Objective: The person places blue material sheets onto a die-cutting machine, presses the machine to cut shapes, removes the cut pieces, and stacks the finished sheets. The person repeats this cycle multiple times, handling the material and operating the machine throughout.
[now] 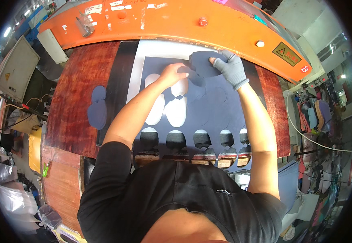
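My right hand (232, 69), in a grey glove with a bare thumb tip, grips a dark blue cut-out piece (206, 64) and holds it above the far part of a dark blue sheet (220, 115). My bare left hand (173, 75) is over the sheet beside the holes, thumb and forefinger apart, with nothing visible between them. Several sole-shaped holes run through the sheet; white shows through the far ones, a dark surface and wood through the near row. Faint cut outlines mark the sheet right of the holes.
Stacked blue cut pieces (98, 108) lie on the reddish-brown board (72, 97) at left. An orange machine beam (164, 23) with a red button (203, 21) spans the far side. A grey cabinet (18, 69) stands left; a pale cable (305, 135) hangs at right.
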`<state>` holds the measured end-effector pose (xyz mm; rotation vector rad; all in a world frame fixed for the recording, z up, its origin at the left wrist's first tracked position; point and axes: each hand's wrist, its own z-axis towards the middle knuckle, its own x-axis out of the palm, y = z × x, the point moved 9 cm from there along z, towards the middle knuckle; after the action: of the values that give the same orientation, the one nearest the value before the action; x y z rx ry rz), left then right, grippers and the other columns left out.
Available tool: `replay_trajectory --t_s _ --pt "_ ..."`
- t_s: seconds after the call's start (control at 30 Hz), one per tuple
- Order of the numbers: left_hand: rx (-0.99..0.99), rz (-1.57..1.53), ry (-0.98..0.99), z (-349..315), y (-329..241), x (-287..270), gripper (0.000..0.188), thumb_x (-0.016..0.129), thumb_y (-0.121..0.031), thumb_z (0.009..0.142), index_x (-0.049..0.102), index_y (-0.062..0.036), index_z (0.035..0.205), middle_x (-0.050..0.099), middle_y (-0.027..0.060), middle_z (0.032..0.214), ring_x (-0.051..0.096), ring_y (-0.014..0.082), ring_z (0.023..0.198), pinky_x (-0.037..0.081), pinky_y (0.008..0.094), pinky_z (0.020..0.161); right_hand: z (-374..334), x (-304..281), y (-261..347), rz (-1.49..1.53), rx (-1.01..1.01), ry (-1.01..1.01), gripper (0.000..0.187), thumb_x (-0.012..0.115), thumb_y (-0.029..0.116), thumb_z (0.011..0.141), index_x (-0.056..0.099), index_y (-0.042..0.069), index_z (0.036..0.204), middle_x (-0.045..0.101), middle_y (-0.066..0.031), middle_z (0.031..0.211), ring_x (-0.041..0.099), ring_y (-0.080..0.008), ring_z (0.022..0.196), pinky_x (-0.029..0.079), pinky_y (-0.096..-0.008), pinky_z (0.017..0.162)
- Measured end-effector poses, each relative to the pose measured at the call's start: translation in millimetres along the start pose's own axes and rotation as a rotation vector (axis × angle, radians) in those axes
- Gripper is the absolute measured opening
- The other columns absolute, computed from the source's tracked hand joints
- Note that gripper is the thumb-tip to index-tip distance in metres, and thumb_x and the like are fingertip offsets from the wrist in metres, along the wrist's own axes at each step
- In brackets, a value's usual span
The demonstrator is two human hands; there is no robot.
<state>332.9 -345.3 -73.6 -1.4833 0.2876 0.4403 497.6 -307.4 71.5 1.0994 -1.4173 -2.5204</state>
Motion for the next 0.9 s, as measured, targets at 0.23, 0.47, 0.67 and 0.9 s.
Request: replay_trajectory --t_s 0.23,0.47,0.67,0.9 --pt "0.093 0.19 -0.233 -14 19 -7 0.066 0.069 -0.025 0.076 0.039 -0.0045 0.131 0.045 0.0169 0.129 0.048 0.0328 0.117 0.042 0.0403 0.093 28 -35 -11 0.094 0.043 -0.054 0.045 0.069 0.021 0.076 0.06 -0.008 0.109 0.067 -0.0145 0.094 0.064 -0.0178 0.084 0.05 -0.0283 0.076" --pt "-0.109 0.697 -0.323 -28 49 -4 0.055 0.065 -0.013 0.078 0.045 -0.0131 0.13 0.038 0.0151 0.134 0.039 0.0306 0.123 0.035 0.0416 0.099 43 -54 8 0.146 0.099 -0.156 0.044 0.069 0.024 0.078 0.06 -0.006 0.109 0.066 -0.0128 0.097 0.062 -0.0185 0.089 0.048 -0.0291 0.08" --pt "0.196 0.469 -0.384 -55 12 12 0.042 0.064 -0.019 0.081 0.052 -0.0057 0.119 0.047 0.016 0.127 0.044 0.0326 0.118 0.037 0.0417 0.096 23 -72 15 0.101 -0.24 -0.194 0.02 0.06 0.016 0.086 0.059 -0.001 0.095 0.063 -0.0037 0.084 0.057 -0.0108 0.08 0.046 -0.0262 0.074" --pt "-0.78 -0.773 -0.29 -115 68 98 0.064 0.063 -0.026 0.079 0.038 -0.0035 0.133 0.035 0.015 0.141 0.045 0.0312 0.118 0.025 0.0482 0.105 -150 101 -72 -0.427 -0.707 0.086 0.028 0.068 0.013 0.066 0.058 0.009 0.092 0.061 -0.0093 0.099 0.058 -0.031 0.088 0.048 -0.0393 0.072"
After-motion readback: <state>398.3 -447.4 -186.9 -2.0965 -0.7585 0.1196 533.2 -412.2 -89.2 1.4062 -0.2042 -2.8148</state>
